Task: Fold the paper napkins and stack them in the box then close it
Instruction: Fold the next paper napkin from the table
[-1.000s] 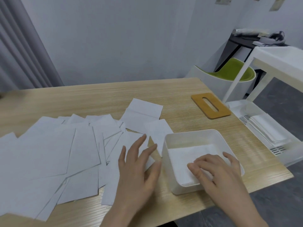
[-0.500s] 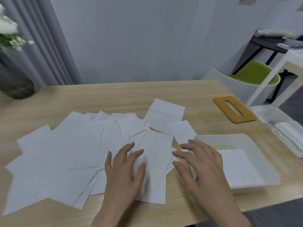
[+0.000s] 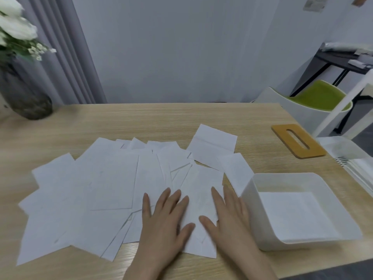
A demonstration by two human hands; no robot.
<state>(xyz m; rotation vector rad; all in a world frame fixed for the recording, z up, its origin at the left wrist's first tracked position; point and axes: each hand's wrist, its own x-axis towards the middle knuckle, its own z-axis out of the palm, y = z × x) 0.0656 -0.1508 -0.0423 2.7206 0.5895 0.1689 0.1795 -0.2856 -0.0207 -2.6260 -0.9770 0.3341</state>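
Two hands lie flat on one napkin [image 3: 201, 201] at the near edge of the table [image 3: 141, 122]. The left hand [image 3: 164, 221] presses its left side with fingers straight and spread; the right hand [image 3: 228, 217] presses its right side the same way, thumb pointing inward. Neither hand grips anything. This napkin sits on top of the right end of a wide, overlapping spread of napkins [image 3: 96, 190] that runs leftward across the table. One more creased sheet [image 3: 214, 142] lies further back.

Just right of the right hand stands the white box [image 3: 250, 201], open, with what looks like a folded napkin [image 3: 296, 213] flat on its bottom. The lid [image 3: 297, 140], a tan board with a slot, lies further back on the table, well apart from the box.

By the look of it, the step in hand is the start of folding the next napkin: it is pinned and smoothed but no edge is raised yet. With so many sheets unfolded, the task seems to be near its beginning.

The next move probably calls for pinching one edge of this sheet alone, without dragging the sheets beneath, bringing it over to meet the opposite edge, and pressing the crease. After that it would go into the box on top of the one there.
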